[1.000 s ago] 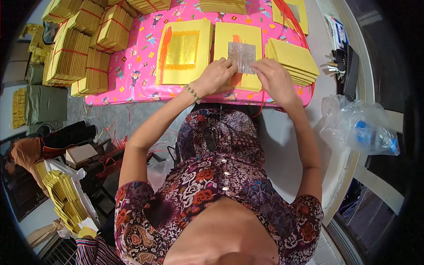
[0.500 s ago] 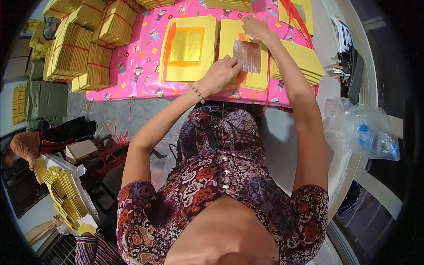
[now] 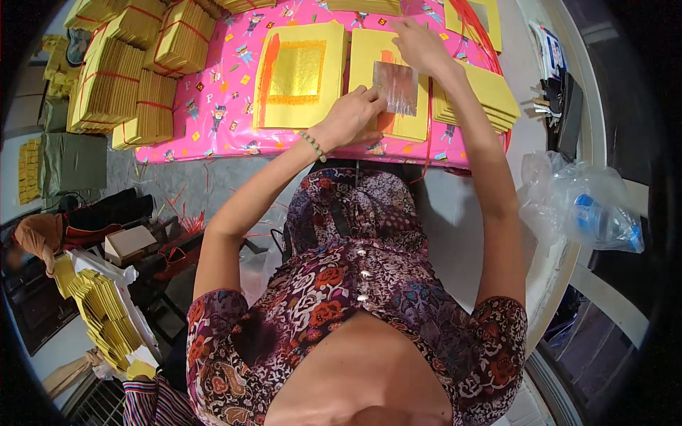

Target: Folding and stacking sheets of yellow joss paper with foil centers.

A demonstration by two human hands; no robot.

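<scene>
Left hand [image 3: 352,117] at yellow paper [image 3: 365,60], clear bag [image 3: 541,190], bottle [image 3: 598,219] seemingly inside

So the left arm [image 3: 217,266] is clearly bent at the elbow, forearm [image 3: 266,186] slanting up and inward, with the left hand [image 3: 354,115] palm down and its fingers held close together. Right arm [image 3: 494,170] is a lot straighter and reaches farther forward, the right hand [image 3: 420,48] angling off left, back side up.
</scene>
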